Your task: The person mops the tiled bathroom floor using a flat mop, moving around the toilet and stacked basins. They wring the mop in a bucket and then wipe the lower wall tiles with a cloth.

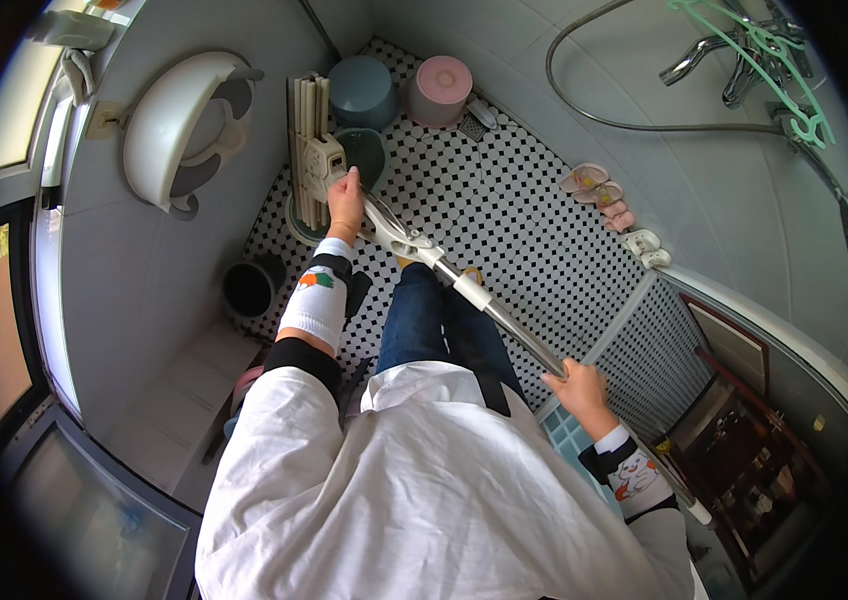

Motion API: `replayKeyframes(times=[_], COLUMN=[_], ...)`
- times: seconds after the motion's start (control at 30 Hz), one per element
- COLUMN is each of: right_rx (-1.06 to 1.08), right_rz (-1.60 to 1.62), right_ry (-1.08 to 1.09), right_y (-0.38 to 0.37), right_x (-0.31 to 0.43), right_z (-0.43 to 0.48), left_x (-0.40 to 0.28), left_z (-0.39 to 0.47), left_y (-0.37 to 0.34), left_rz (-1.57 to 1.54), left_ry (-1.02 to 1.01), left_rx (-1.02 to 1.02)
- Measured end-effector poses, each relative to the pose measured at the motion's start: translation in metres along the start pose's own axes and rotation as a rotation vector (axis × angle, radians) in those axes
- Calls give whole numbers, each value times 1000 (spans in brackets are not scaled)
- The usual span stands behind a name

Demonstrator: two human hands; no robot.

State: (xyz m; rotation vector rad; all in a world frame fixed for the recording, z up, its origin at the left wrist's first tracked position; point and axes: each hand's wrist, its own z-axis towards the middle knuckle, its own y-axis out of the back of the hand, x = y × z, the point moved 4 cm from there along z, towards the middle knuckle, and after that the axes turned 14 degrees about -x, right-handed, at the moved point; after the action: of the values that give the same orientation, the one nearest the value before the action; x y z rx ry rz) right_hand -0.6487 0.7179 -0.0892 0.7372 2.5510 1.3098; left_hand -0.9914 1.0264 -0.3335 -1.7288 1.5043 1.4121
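A long-handled roller squeeze mop (517, 326) with a metal shaft and white plastic fittings slants across in front of me. My left hand (346, 201) is closed around its white neck, just below the mop head (311, 161). Beige parallel bars run along that head. My right hand (580, 388) grips the metal shaft lower down, and the shaft's end passes beyond my right forearm. A lever-like white fitting (403, 241) sits on the shaft between my hands. Under and beside the head are a greenish basin (365, 154) and another round container, partly hidden.
A blue bucket (364, 91) and a pink stool or upturned tub (441, 86) stand in the far corner. Slippers (595, 184) line the right wall. A black bin (251, 286) is at left. A white baby bath seat (168, 135) hangs on the wall; a shower hose (664, 127) loops opposite.
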Motion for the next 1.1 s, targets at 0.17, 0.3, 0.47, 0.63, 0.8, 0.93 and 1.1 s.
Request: replayKeyframes(times=[0.17,0.3,0.47,0.63,0.8,0.93,1.1], right_rx=[-115,-113,-106,-71,-22,29,64], right_rz=[30,28,19,29,-1,-43,85], right_ry=[-26,-33,-28,-71,-55,-8,-3], right_y=[-14,-25,-37,-43,-25,-9,-3], right_x=[21,38,60,56,38,28,28], right_z=[26,52,77,82,75,47,15], left_x=[-8,-14,-8,-11,-34,-41,-42], left_z=[-29,-78,-126,-117,-75,-12,20], left_y=[40,44,13,9,25,32,27], left_rz=[61,-73,-133,-109,-89,96,284], left_ry=[-8,18,202,165,-115,-146,-239], left_rx=[-256,-290,-189,-73,-88,-170,-145])
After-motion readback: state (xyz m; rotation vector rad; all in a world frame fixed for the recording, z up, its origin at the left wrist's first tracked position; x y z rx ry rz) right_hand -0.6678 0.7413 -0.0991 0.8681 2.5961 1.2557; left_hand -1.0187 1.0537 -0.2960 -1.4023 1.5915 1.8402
